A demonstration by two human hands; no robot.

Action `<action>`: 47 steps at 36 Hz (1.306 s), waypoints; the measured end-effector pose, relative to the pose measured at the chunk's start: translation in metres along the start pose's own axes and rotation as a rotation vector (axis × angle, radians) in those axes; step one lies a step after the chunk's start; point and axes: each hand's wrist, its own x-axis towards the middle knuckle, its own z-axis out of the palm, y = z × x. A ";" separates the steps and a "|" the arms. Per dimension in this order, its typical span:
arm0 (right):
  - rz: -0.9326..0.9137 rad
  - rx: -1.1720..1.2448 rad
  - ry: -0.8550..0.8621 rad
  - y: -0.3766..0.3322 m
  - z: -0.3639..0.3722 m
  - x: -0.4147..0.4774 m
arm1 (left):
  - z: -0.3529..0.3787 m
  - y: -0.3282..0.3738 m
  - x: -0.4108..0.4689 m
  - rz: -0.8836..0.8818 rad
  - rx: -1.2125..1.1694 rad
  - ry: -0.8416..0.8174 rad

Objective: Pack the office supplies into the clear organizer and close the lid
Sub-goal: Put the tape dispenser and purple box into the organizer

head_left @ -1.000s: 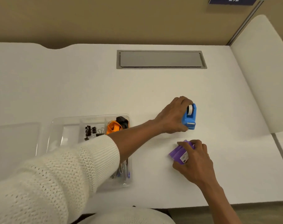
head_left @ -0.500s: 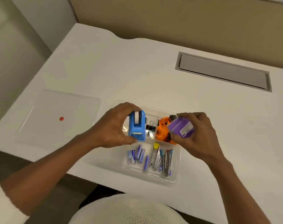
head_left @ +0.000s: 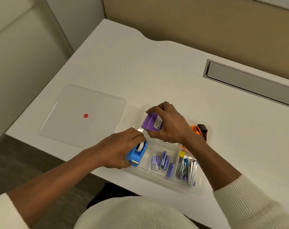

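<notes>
The white surface [head_left: 157, 68] carries all items, with a grey recessed cover plate [head_left: 251, 83] set in well beyond the fingers. The clear lid [head_left: 71, 123], marked with a red dot [head_left: 85, 115], lies flat on the surface, off the organizer, to the outer side of the left hand's fingers. The clear organizer [head_left: 196, 187] sits open just beside the lid, under both hands.

The left hand [head_left: 117, 151] has its fingers closed around a blue tape dispenser [head_left: 137, 154], thumb on the near side, the others wrapped over the far side; the dispenser sits at the organizer's near left compartment, whether resting on the floor of it cannot be told. The right hand [head_left: 170, 124] pinches a purple box [head_left: 152, 123] between thumb below and fingers above, tilted, over the organizer's far left compartment; contact with the tray cannot be told.

Beyond the right wrist, an orange and black item [head_left: 199, 130] lies in the far right compartment. Below the right hand's fingers, small blue staple boxes [head_left: 163, 161] lie in the near middle compartment, and a bundle of metal clippers [head_left: 188, 169] with a yellow-capped piece [head_left: 182, 153] lies in the near right compartment.
</notes>
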 end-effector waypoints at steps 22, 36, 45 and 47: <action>0.054 -0.255 -0.156 -0.008 0.025 0.040 | -0.010 0.002 0.035 0.086 0.388 -0.108; 0.017 -0.308 0.036 -0.011 0.020 0.033 | 0.005 0.009 0.009 -0.176 0.132 0.451; 0.019 -0.489 -0.015 -0.016 0.030 0.031 | 0.027 0.012 -0.004 -0.671 -0.340 0.436; 0.022 -0.502 -0.012 -0.017 0.031 0.030 | 0.028 0.011 -0.003 -0.711 -0.392 0.447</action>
